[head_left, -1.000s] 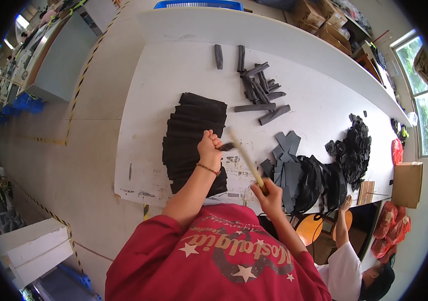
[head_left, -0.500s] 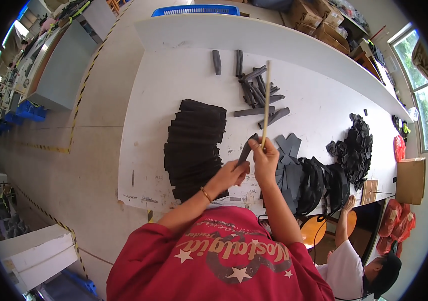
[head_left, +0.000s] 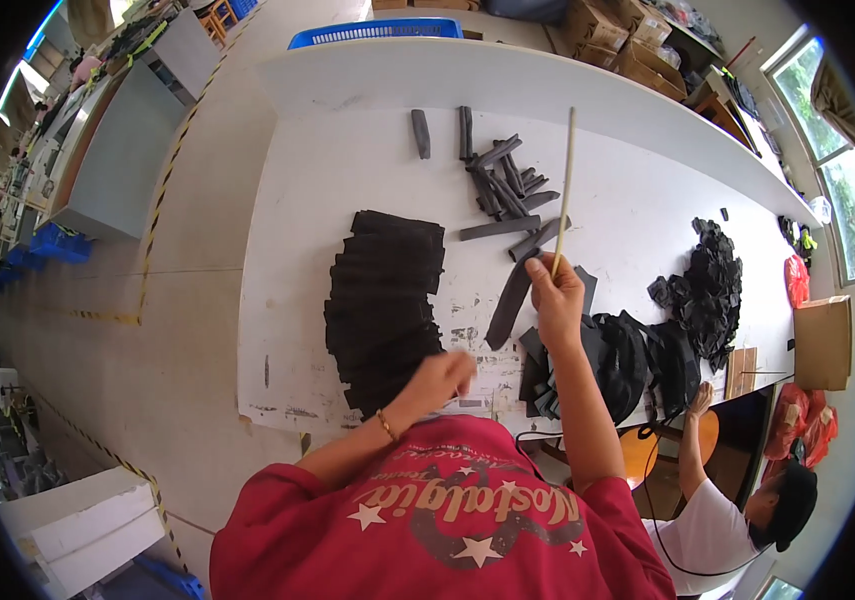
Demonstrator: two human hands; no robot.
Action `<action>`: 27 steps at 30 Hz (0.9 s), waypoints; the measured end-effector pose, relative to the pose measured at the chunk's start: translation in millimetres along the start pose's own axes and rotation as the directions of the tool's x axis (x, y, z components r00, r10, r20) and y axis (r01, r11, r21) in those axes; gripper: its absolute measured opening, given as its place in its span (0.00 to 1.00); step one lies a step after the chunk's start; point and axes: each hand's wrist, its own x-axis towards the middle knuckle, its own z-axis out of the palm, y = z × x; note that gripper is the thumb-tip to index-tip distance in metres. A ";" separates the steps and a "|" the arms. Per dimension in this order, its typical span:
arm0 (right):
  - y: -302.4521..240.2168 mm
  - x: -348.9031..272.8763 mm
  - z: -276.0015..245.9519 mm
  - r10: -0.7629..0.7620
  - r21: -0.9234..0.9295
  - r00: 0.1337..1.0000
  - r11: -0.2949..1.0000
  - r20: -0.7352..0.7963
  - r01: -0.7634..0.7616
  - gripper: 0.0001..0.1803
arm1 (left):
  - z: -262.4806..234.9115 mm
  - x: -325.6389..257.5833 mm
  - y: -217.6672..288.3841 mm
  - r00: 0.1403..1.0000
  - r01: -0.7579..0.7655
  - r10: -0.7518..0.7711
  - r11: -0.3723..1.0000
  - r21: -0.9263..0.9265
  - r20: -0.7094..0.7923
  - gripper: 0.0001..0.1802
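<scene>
My right hand [head_left: 559,292] pinches a thin pale stick [head_left: 568,175] that points up and away over the table. In the same grip a dark grey fabric tube [head_left: 509,312] hangs down to the left. My left hand [head_left: 443,378] is apart from it, close to the near right corner of a stack of black fabric pieces [head_left: 385,290]; motion smears its fingers. Beyond my right hand lies a loose pile of dark grey fabric tubes [head_left: 507,190]. Flat dark grey pieces [head_left: 537,372] lie partly hidden behind my right wrist.
Black fabric bundles [head_left: 617,365] and a crumpled black heap [head_left: 709,285] cover the right of the white table [head_left: 297,200]. A raised board [head_left: 367,80] runs along its far edge, with a blue basket [head_left: 377,30] behind. A co-worker [head_left: 712,530] sits at the right.
My left hand has let go of the grey tube and drawn back toward me. My right hand has moved right with the tube and the stick, which now stands farther right.
</scene>
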 end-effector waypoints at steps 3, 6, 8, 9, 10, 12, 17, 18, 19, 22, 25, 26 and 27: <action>7.8 -23.3 4.5 0.051 -0.034 0.991 0.998 0.127 -0.047 0.09 | -1.7 49.7 53.2 0.840 -0.359 0.242 0.919 -0.163 -0.486 0.10; 18.6 -38.1 13.6 0.050 0.009 0.980 0.999 0.192 -0.053 0.08 | -13.6 61.1 59.1 0.963 -0.188 0.125 0.946 -0.265 -0.239 0.10; 16.3 -40.8 14.1 0.102 -0.002 0.971 0.995 0.215 -0.104 0.09 | -16.8 64.8 51.4 0.961 -0.178 0.081 0.912 -0.370 -0.263 0.10; 16.4 -43.3 13.9 0.121 -0.020 0.964 0.993 0.239 -0.120 0.09 | -17.4 64.7 46.3 0.960 -0.166 0.032 0.866 -0.472 -0.279 0.11; 17.1 -45.5 14.3 0.123 -0.020 0.963 0.992 0.239 -0.122 0.09 | -12.1 66.4 41.6 0.953 -0.190 0.009 0.796 -0.575 -0.302 0.12; 18.8 -48.9 16.0 0.130 -0.011 0.948 0.991 0.290 -0.132 0.09 | -4.8 70.0 36.1 0.923 -0.229 0.017 0.827 -0.513 -0.385 0.12; 27.7 -52.2 24.7 0.084 -0.036 0.965 0.996 0.248 -0.077 0.08 | -4.3 70.6 17.4 0.854 -0.248 -0.010 0.871 -0.425 -0.520 0.14; 30.3 -51.6 27.4 0.000 -0.093 0.982 0.995 0.189 0.018 0.08 | 3.2 67.6 14.8 0.888 -0.243 0.046 0.892 -0.382 -0.458 0.13; 36.0 -46.9 25.5 -0.024 -0.093 0.994 0.995 0.108 0.034 0.08 | 13.3 59.7 15.6 0.917 -0.238 0.096 0.911 -0.337 -0.387 0.13; 29.7 -10.3 17.3 -0.036 -0.170 0.999 0.985 0.016 0.038 0.09 | 18.2 21.3 6.6 0.977 0.211 -0.206 0.971 -0.110 0.055 0.11; -8.9 62.6 17.7 -0.218 -0.077 0.965 0.975 -0.148 0.209 0.11 | 12.7 -7.2 -24.9 0.964 0.141 -0.152 0.988 0.064 0.217 0.11; -34.9 79.6 20.9 -0.281 -0.092 0.949 0.958 -0.144 0.270 0.13 | 2.7 -10.3 -21.0 0.989 0.106 -0.115 0.989 0.099 0.093 0.11; -51.0 89.9 23.9 -0.340 -0.106 0.931 0.939 -0.135 0.327 0.14 | -11.7 -13.0 -15.6 0.997 0.078 -0.074 0.987 0.137 -0.034 0.11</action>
